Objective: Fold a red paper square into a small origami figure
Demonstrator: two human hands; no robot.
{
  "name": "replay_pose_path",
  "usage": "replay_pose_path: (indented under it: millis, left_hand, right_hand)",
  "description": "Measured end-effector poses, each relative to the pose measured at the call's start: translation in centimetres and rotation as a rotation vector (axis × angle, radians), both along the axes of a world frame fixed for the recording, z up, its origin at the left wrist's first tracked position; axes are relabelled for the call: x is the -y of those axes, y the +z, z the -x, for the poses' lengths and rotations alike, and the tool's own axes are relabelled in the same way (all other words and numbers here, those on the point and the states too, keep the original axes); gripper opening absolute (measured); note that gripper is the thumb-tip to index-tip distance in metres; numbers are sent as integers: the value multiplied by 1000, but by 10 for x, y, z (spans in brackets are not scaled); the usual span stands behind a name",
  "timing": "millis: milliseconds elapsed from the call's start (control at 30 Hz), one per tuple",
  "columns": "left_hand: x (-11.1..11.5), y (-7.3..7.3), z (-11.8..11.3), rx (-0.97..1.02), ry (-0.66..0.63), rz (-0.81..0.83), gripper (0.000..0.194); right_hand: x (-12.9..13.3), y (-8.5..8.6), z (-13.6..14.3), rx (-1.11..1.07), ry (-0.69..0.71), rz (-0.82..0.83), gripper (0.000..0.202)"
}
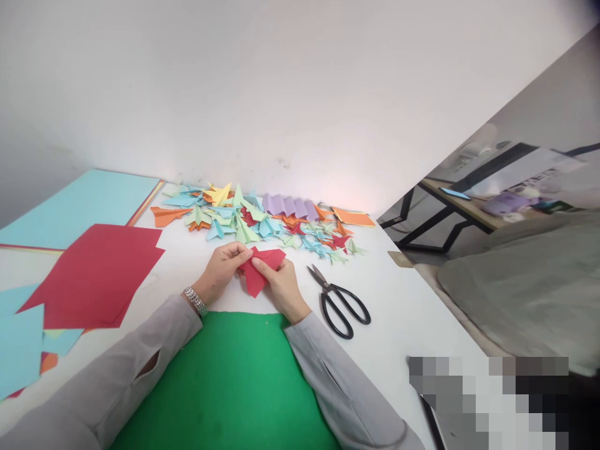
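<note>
Head view, seen as though I stood at the shoulder: a white table (403,300) runs smooth and pale back to the wall, with black-handled scissors (328,288) lying flat on it, blades a little parted. Between the scissors and the table's slanting right edge a strip lies bare, good room for a sleeve to swing. Left of the scissors and nearer the person is a broad green sheet (225,381), matte and plain, its far edge nearly straight. Far off to the left of the scissors, large light-blue sheets (79,200) lie flat near the wall, other colours showing along their edges. Before them, also well left of the scissors, sits a stack of red paper (103,275), crisp-cornered and slightly fanned. Beyond the scissors spreads a heap of folded paper planes (245,232), sharp-nosed and creased, in blue, green, orange and yellow, with a lilac pleated strip (290,207) ridged among them.

Just left of the scissors, with a narrow gap of bare table between, the right hand (285,290) pinches red folded paper (255,283), thumb pressed on top. The left hand (220,270) pinches its other side between thumb and fingers; a metal-link watch (195,301) circles that wrist.
</note>
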State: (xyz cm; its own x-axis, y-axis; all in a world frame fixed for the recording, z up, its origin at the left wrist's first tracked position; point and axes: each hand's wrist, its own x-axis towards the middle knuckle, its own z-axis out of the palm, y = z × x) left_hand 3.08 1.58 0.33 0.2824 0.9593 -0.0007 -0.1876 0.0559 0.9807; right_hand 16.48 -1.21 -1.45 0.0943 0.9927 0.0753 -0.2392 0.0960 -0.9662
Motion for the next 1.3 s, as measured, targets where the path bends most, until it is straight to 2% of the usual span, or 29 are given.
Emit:
replay_pose_path:
  millis: [100,267,500,967,1300]
  left_hand:
    - [1,0,0,-27,-32,-19,35]
    - [3,0,0,-24,-34,-9,36]
    - [3,2,-2,-7,40,-12,31]
    - [2,1,-2,14,60,29,29]
    - [0,-1,-2,30,59,58,30]
  right_hand:
    - [-1,1,0,-71,-39,33,23]
    - [1,6,-3,-135,10,74,23]
    - [-1,2,-4,-85,16,76,27]
    - [-2,0,-3,-25,-15,68,29]
    - [-1,1,-4,11,32,33,27]
